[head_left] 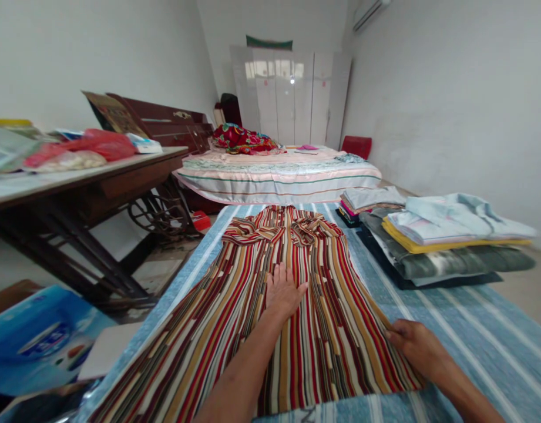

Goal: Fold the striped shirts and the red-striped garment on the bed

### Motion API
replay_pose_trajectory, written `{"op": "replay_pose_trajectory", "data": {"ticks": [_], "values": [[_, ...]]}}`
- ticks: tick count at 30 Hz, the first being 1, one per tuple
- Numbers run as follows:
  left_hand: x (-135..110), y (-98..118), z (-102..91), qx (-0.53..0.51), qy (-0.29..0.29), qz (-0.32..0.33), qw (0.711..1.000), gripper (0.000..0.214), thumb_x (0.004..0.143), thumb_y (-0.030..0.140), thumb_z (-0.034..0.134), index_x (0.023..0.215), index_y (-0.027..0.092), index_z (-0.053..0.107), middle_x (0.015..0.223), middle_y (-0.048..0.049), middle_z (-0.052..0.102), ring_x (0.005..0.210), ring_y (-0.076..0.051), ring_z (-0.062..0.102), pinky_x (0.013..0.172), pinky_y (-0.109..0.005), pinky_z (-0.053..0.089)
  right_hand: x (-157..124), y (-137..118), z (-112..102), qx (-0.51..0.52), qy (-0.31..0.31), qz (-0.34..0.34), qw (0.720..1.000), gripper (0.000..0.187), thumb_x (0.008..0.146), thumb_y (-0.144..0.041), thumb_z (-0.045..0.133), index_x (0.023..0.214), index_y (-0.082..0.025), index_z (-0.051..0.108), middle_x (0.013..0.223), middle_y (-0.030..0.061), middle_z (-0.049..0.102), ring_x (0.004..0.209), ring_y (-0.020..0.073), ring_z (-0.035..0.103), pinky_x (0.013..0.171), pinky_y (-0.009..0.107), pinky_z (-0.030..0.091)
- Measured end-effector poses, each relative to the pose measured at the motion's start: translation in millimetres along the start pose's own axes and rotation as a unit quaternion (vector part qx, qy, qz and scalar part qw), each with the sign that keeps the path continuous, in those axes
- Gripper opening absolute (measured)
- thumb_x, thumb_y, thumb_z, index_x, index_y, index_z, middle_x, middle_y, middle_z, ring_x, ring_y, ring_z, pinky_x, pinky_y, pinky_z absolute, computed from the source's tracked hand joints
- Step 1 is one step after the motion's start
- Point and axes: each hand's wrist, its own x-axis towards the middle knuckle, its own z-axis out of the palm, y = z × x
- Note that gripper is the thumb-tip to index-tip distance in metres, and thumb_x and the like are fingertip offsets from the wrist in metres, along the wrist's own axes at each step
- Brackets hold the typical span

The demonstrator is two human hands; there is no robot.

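Observation:
A long striped dress (327,305) in red, brown, tan and cream lies spread on the blue striped cloth (433,329), its sleeves folded in over the upper part. My left hand (286,291) rests flat on the middle of the dress with its fingers stretched out. At the right side edge, near the hem, my right hand (413,343) pinches the fabric between thumb and fingers. Part of the hem at the lower left is hidden by my left forearm.
Stacks of folded clothes (455,258) sit at the right. A sewing machine table (120,170) with bags on it stands at the left, above a blue carton (45,341). Beyond are a bed (279,179) and a white wardrobe (288,100).

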Motion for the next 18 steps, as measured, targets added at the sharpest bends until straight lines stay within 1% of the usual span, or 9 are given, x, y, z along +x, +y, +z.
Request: {"op": "replay_pose_trajectory", "data": {"ticks": [6, 13, 16, 18], "values": [[-5, 3, -0.8, -0.006, 0.004, 0.007, 1.000, 0.079, 0.087, 0.062, 0.013, 0.141, 0.006, 0.030, 0.150, -0.0163, 0.018, 0.139, -0.029, 0.013, 0.111, -0.048, 0.014, -4, -1, -2, 0.009, 0.026, 0.016, 0.999, 0.026, 0.077, -0.032, 0.043, 0.053, -0.022, 0.041, 0.053, -0.0015, 0.052, 0.055, 0.0149, 0.050, 0.055, 0.026, 0.034], [-8, 10, -0.5, -0.019, 0.006, 0.030, 0.999, 0.076, 0.088, 0.060, 0.016, 0.141, 0.007, 0.030, 0.150, -0.0144, 0.019, 0.139, -0.028, 0.014, 0.111, -0.049, 0.013, -3, -3, -4, 0.049, -0.003, 0.030, 0.998, 0.026, 0.075, -0.034, 0.040, 0.051, -0.022, 0.039, 0.052, 0.0000, 0.049, 0.054, 0.0149, 0.046, 0.053, 0.026, 0.033], [-10, 13, -0.3, -0.023, -0.002, 0.045, 0.999, 0.075, 0.088, 0.061, 0.016, 0.140, 0.008, 0.032, 0.150, -0.0136, 0.021, 0.139, -0.029, 0.013, 0.111, -0.049, 0.013, -4, -5, -7, 0.083, -0.019, 0.032, 0.996, 0.026, 0.074, -0.035, 0.040, 0.052, -0.022, 0.039, 0.053, -0.0002, 0.047, 0.053, 0.0140, 0.045, 0.052, 0.026, 0.033], [-11, 15, -0.5, -0.020, 0.005, 0.052, 0.998, 0.075, 0.089, 0.061, 0.017, 0.140, 0.009, 0.033, 0.149, -0.0139, 0.024, 0.139, -0.029, 0.013, 0.111, -0.049, 0.013, -6, -7, -9, 0.102, -0.022, 0.035, 0.994, 0.027, 0.074, -0.038, 0.039, 0.052, -0.022, 0.039, 0.053, -0.0006, 0.045, 0.053, 0.0136, 0.044, 0.052, 0.026, 0.034]]}}
